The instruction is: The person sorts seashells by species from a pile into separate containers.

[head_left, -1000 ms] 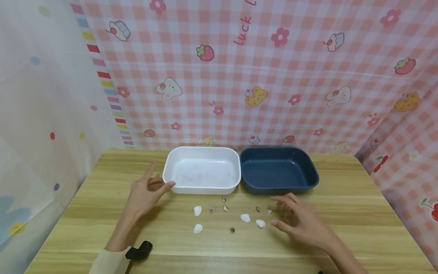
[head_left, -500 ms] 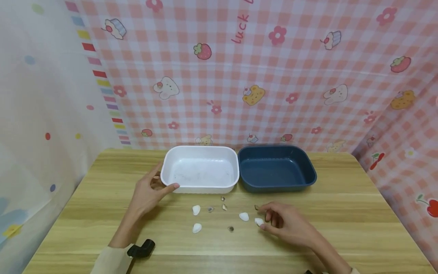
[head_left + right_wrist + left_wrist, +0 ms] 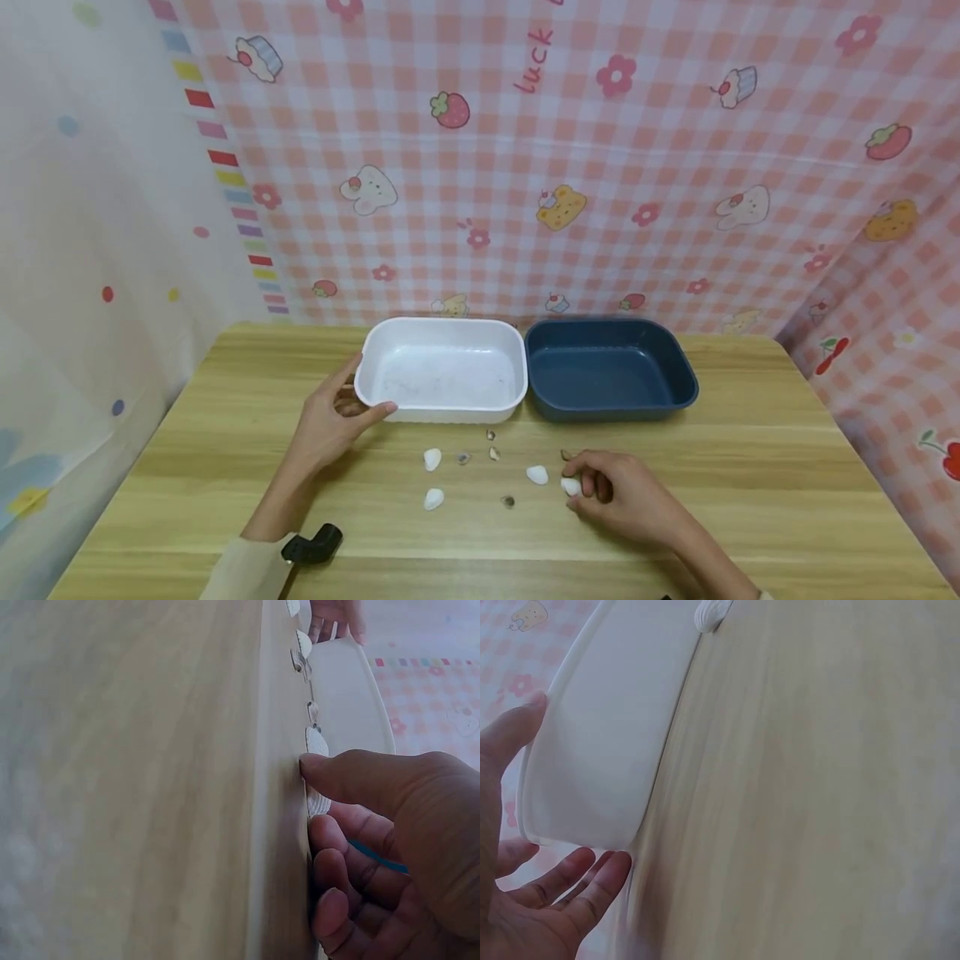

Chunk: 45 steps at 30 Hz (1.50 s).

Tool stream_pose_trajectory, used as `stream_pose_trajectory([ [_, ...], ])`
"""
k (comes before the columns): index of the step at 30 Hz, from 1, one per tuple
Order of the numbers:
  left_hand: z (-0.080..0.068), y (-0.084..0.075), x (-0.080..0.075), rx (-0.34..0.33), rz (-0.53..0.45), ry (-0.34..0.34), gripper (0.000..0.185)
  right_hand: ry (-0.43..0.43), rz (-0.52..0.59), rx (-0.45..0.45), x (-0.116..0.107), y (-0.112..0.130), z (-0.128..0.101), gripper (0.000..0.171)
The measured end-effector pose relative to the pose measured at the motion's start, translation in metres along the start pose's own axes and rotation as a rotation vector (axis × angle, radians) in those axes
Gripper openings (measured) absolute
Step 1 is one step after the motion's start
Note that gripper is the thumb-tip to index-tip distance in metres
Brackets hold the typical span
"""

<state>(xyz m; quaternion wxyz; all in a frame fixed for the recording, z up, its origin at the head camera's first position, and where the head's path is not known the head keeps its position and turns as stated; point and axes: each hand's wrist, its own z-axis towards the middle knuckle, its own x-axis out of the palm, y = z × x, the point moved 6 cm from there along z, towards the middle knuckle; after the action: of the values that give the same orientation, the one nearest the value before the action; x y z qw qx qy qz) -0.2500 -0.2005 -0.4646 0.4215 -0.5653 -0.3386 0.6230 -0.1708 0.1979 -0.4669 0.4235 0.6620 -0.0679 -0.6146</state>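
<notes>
A white plastic tray point(image 3: 450, 375) stands at the back of the wooden table. My left hand point(image 3: 326, 429) holds its near left corner, thumb along the front and fingers bent against the end; the left wrist view shows the hand around that corner. My right hand point(image 3: 630, 500) is low over the table, thumb and index finger pinching a white seashell point(image 3: 571, 487). The right wrist view shows the ribbed shell point(image 3: 319, 801) between thumb and fingers. Right by the index fingertip lies a small brown shell point(image 3: 566, 455). Another white shell point(image 3: 537, 475) lies just left of the pinched one.
Against the white tray's right side stands a dark blue tray point(image 3: 609, 375). Two white shells point(image 3: 432, 459) lie at the left, with several small dark and speckled shells point(image 3: 494, 453) around the middle. A pink checked cloth point(image 3: 480, 167) hangs behind the table.
My right hand has moved left and closed its thumb and index finger on the white shell. My left hand has moved right, onto the corner of the white tray.
</notes>
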Motion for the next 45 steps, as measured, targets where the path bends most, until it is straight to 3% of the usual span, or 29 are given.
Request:
stream_pose_trajectory([
  [8,-0.003,0.002,0.001,0.008,0.017,0.019,0.096,0.016,0.028,0.028,0.003,-0.002,-0.002,0.018],
  [26,0.000,0.005,0.010,-0.035,-0.036,0.047,0.099,0.005,0.029,0.029,0.001,-0.002,-0.006,0.019],
  [32,0.000,0.008,0.008,-0.060,-0.005,0.044,0.100,0.028,0.061,0.041,0.003,0.003,-0.004,0.019],
  [45,-0.001,0.000,0.005,-0.030,-0.009,0.047,0.099,0.016,0.089,0.097,0.003,0.014,0.009,0.016],
])
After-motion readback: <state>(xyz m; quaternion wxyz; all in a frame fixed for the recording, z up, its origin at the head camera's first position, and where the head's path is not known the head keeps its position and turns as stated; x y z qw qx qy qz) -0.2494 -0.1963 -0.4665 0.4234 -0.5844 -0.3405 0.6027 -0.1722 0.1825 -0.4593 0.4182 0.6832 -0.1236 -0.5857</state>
